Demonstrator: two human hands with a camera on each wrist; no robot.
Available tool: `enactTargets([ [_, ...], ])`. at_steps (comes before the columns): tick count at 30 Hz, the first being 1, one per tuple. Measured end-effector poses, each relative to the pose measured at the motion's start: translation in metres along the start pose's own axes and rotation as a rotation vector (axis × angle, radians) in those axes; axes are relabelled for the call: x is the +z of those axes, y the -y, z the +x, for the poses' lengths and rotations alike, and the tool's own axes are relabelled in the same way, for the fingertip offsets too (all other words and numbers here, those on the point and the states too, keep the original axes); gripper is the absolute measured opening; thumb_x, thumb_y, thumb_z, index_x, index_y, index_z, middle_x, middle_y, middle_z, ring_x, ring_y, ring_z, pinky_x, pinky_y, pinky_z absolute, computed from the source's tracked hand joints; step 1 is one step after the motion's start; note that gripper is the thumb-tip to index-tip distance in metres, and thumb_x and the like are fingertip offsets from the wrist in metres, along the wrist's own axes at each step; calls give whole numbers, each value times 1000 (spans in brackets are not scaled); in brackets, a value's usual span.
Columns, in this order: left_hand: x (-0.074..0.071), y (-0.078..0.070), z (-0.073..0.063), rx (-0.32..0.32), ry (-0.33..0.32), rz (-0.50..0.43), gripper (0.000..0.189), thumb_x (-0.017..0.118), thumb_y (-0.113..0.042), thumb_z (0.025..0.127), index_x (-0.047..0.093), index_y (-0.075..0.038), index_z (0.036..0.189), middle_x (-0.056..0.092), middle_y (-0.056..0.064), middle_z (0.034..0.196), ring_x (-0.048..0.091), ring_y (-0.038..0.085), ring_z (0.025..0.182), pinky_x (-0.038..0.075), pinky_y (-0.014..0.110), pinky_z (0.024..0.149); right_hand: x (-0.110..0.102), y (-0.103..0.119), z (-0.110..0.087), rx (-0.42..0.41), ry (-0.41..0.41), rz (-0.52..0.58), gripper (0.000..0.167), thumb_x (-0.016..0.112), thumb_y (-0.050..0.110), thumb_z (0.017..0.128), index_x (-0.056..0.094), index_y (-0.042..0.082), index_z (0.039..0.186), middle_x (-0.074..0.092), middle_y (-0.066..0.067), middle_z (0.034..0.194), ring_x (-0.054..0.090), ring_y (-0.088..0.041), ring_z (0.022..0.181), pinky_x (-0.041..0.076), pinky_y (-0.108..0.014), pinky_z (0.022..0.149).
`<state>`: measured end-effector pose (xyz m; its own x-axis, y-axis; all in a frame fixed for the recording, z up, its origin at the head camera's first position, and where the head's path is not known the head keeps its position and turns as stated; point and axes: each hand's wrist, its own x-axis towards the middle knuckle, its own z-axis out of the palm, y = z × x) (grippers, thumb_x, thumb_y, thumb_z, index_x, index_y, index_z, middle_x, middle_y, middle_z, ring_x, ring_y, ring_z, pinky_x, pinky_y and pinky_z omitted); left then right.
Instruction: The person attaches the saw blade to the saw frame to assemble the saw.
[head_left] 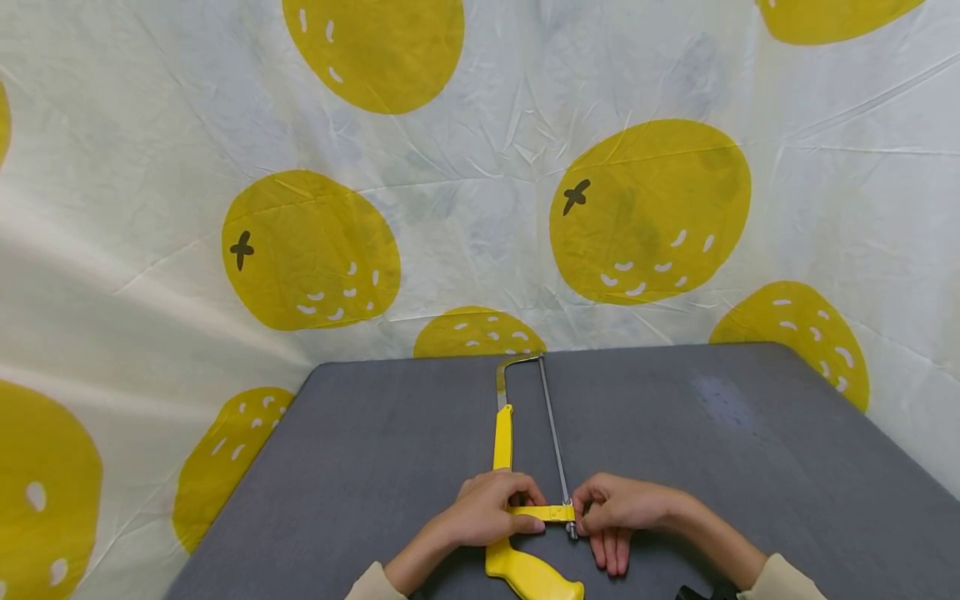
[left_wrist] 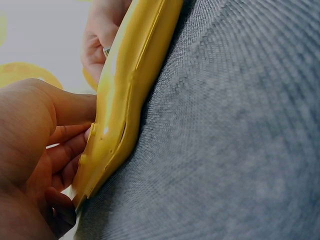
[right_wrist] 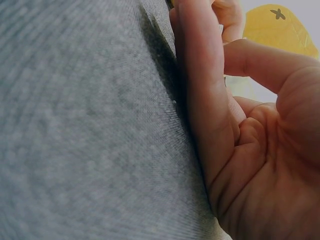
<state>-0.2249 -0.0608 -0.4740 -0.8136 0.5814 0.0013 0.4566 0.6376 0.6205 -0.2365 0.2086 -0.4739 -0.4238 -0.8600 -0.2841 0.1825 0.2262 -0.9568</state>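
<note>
A hacksaw (head_left: 533, 575) with a yellow handle and a bent metal front lies on the grey tabletop, its handle end toward me. The thin blade (head_left: 553, 425) runs along its right side. My left hand (head_left: 491, 506) grips the yellow frame at the short crossbar, thumb on the near side and fingers on the far side. In the left wrist view the yellow handle (left_wrist: 131, 85) lies beside that hand. At the crossbar's right end, my right hand (head_left: 622, 508) pinches by the metal tension nut (head_left: 572, 530); its lower fingers (right_wrist: 202, 95) extend along the tabletop.
The grey tabletop (head_left: 397, 433) has rounded far corners. A white cloth (head_left: 480, 250) printed with yellow fruit hangs behind it and along both sides. Part of a black object (head_left: 693, 593) shows at the bottom edge, near the right sleeve.
</note>
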Motion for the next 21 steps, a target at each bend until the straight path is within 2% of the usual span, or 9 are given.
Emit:
enactTargets([
  [21, -1, 1, 0, 5, -1, -1, 12, 82, -39, 88, 75, -37, 98, 61, -23, 83, 51, -8, 74, 39, 19, 68, -1, 1, -1, -5, 17, 13, 8, 55, 3, 98, 60, -3, 100, 72, -7, 72, 72, -7, 58, 58, -26, 53],
])
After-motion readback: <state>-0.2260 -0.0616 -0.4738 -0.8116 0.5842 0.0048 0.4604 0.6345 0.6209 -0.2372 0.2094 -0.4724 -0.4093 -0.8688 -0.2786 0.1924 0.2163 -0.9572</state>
